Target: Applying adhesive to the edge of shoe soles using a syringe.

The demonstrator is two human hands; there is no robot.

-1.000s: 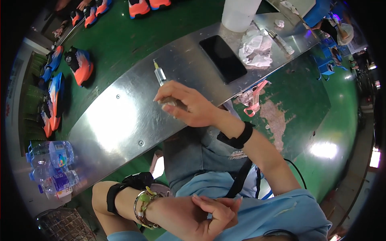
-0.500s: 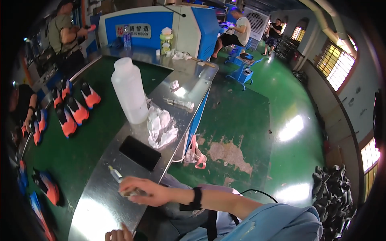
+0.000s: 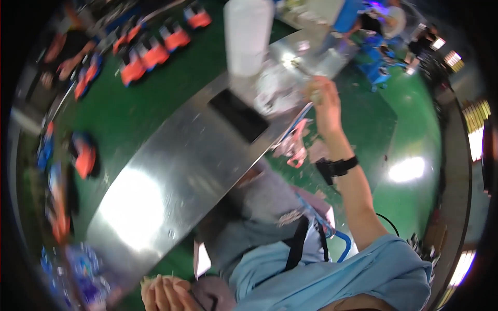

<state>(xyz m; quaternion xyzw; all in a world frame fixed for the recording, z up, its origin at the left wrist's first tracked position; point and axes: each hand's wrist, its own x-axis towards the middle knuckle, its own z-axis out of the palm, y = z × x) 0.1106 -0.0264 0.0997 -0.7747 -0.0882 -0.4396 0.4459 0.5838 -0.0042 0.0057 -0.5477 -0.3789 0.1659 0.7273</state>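
Observation:
My right hand (image 3: 328, 103) is stretched out over the far right edge of the metal bench (image 3: 171, 140), fingers curled round something pale and blurred. Just beyond its fingertips, a slim syringe-like shape (image 3: 296, 63) shows on the bench; motion blur hides whether the hand touches it. Beside that lies a crumpled white cloth (image 3: 277, 88). Down at the lower edge, my left hand (image 3: 168, 294) is closed, with a pale greenish bit showing at its fingers; what it holds cannot be made out.
A white plastic bottle (image 3: 248, 41) stands behind a black phone (image 3: 238, 115) on the bench. Several orange and black shoe parts (image 3: 150, 52) sit on the green surface to the left, near another person's arm (image 3: 72, 62). A pink strap (image 3: 295, 147) hangs by the bench edge.
My right hand has swung from the near part of the bench, where it held a slim syringe-like tube, away to the far right. The view has shifted, and my left hand shows more fully.

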